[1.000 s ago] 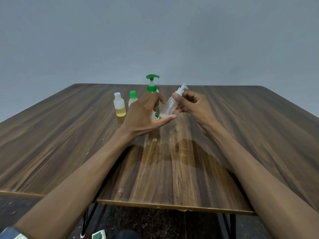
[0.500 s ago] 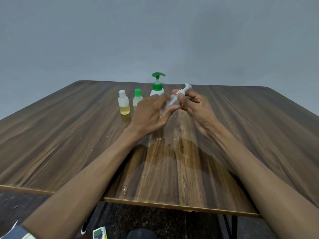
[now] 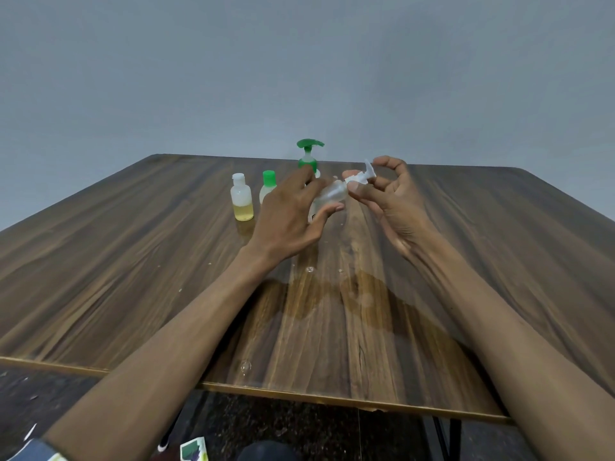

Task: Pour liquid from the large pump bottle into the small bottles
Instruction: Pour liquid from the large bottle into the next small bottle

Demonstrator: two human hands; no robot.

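Both hands are up over the middle of the dark wood-grain laminate table (image 3: 133,261), working one small clear plastic bottle (image 3: 327,196) between them. Left hand (image 3: 289,217) grips the bottle body: fingers curled over the top, thumb underneath, bottle tilted with its neck pointing up and to the right. Right hand (image 3: 389,197) pinches the small white pump cap (image 3: 361,176) at that neck between thumb and fingers, index finger arched above the nozzle. Cannot tell whether the cap is seated on the neck or loose; motion blur there. The bottle is held off the table, not resting on it. Behind the left hand stands the large white pump bottle with green pump head (image 3: 308,158), upright, lower body hidden by the fingers. To its left is a small translucent bottle with green cap (image 3: 268,188), upright, partly covered by the left knuckles; fill level not readable. Further left, just beside it but apart, is a small translucent bottle with white cap (image 3: 242,201), upright, yellowish liquid filling roughly the lower third. All three sit toward the far side of the table, left of centre. A few droplets sit on the tabletop in front of the hands and near the front edge. Plain grey wall (image 3: 299,61) behind.
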